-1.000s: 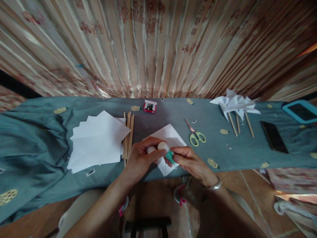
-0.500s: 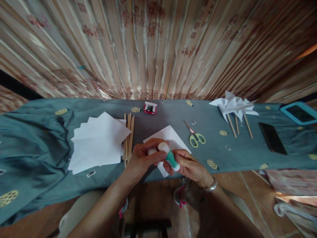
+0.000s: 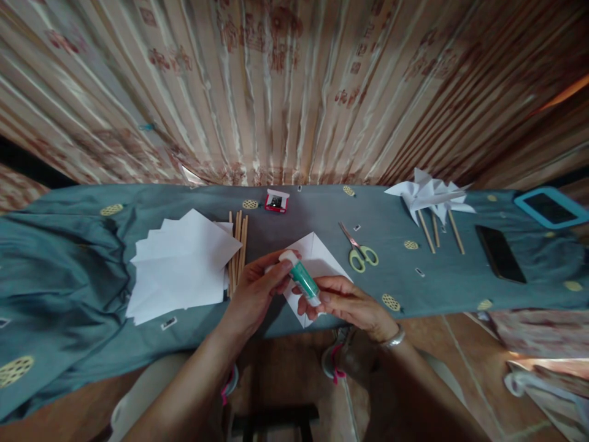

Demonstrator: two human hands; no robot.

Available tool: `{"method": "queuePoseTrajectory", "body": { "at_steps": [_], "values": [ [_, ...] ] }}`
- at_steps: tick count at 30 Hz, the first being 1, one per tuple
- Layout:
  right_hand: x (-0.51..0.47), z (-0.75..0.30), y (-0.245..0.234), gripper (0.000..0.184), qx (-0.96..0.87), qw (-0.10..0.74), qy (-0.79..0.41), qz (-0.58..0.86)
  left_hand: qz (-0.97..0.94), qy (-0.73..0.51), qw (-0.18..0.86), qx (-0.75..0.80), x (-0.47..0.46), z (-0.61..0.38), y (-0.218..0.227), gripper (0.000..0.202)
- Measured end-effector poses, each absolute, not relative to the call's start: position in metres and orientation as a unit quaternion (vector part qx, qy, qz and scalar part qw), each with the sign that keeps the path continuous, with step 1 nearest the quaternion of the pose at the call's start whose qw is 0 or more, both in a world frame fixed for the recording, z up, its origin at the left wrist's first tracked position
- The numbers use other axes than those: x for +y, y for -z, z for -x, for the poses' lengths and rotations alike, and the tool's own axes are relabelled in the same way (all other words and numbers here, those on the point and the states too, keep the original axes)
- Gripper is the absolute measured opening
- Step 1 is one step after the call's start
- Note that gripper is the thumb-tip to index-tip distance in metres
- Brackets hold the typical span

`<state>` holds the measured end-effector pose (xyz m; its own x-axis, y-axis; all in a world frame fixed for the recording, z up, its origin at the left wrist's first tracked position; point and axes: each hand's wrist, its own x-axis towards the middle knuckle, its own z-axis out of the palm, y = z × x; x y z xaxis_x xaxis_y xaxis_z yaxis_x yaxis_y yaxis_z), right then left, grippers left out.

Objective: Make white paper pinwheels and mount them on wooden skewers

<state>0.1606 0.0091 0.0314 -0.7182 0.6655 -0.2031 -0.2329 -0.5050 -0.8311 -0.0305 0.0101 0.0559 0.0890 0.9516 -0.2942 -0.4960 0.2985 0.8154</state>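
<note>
A green and white glue stick (image 3: 305,281) is tilted between my two hands above the table. My left hand (image 3: 262,285) has its thumb and fingers closed at the upper white end. A small white piece, perhaps the cap, shows partly among those fingers. The lower end sits in the fingers of my right hand (image 3: 350,301), which wears a bracelet on the wrist. Beneath both hands lies a creased square of white paper (image 3: 317,255), partly covered by them. Scissors (image 3: 360,255) with light green handles rest to its right.
On the left are a fanned stack of white paper (image 3: 179,270) and several wooden sticks (image 3: 239,239). A small red box (image 3: 277,201) sits at the back. White paper pinwheels (image 3: 427,195) on sticks, a dark phone (image 3: 500,253) and a blue-framed device (image 3: 550,207) lie right.
The glue stick has shifted slightly left and tilted flatter, showing more of its green label. My left thumb has moved to its upper end. The view has shifted a little.
</note>
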Motion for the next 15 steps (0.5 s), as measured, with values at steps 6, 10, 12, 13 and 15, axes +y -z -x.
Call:
{"method": "queuePoseTrajectory", "body": {
  "at_steps": [6,10,12,13,15],
  "values": [
    [0.0101,-0.1575,-0.0281,0.034,-0.397,0.271,-0.826,0.295,-0.228,-0.549,0.682,0.426,0.014,0.0295,-0.0552,0.032],
    [0.0119,-0.1562,-0.0278,0.036,-0.416,0.272,-0.8,0.336,-0.237,-0.552,0.674,0.43,0.0144,0.0299,-0.0553,0.032],
    [0.0124,-0.156,-0.0292,0.035,-0.431,0.279,-0.782,0.354,-0.246,-0.549,0.669,0.436,0.0144,0.0298,-0.0546,0.033],
    [0.0126,-0.1559,-0.0301,0.034,-0.44,0.281,-0.773,0.361,-0.249,-0.549,0.666,0.439,0.0144,0.0297,-0.0541,0.033],
    [0.0129,-0.1557,-0.0317,0.032,-0.461,0.281,-0.756,0.37,-0.255,-0.549,0.662,0.443,0.0142,0.0295,-0.053,0.032]
  ]
}}
